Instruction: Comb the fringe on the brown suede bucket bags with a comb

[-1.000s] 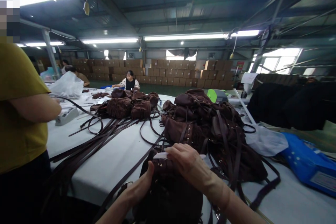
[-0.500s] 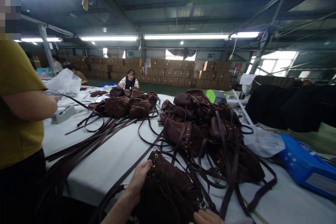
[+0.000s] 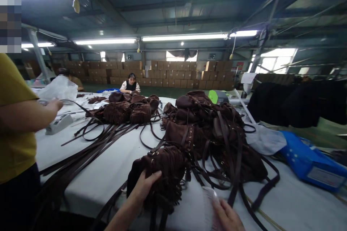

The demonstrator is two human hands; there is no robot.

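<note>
A dark brown fringed bag [image 3: 165, 162] with metal eyelets stands on the near part of the white-covered table. My left hand [image 3: 145, 189] grips its near left side, thumb across the front. To the bag's right, my right hand [image 3: 227, 216] has its fingers closed on a pale, see-through plastic piece [image 3: 213, 202]; comb-like fine lines run along one edge, but its exact kind is unclear. Dark straps hang from the bag toward me. Just behind it lies a heap of similar brown bags [image 3: 200, 126], their straps looping over the table.
A second pile of brown bags [image 3: 130, 108] lies farther left, with long straps [image 3: 92, 151] trailing over the table edge. A co-worker in a yellow top [image 3: 18, 115] stands at left; another person [image 3: 130, 83] is across the table. A blue package [image 3: 311, 160] is at right.
The fringed bag has been raised and turned, its fringe now facing right. My right hand has left its lower edge and now holds the clear plastic piece. The view has shifted slightly right.
</note>
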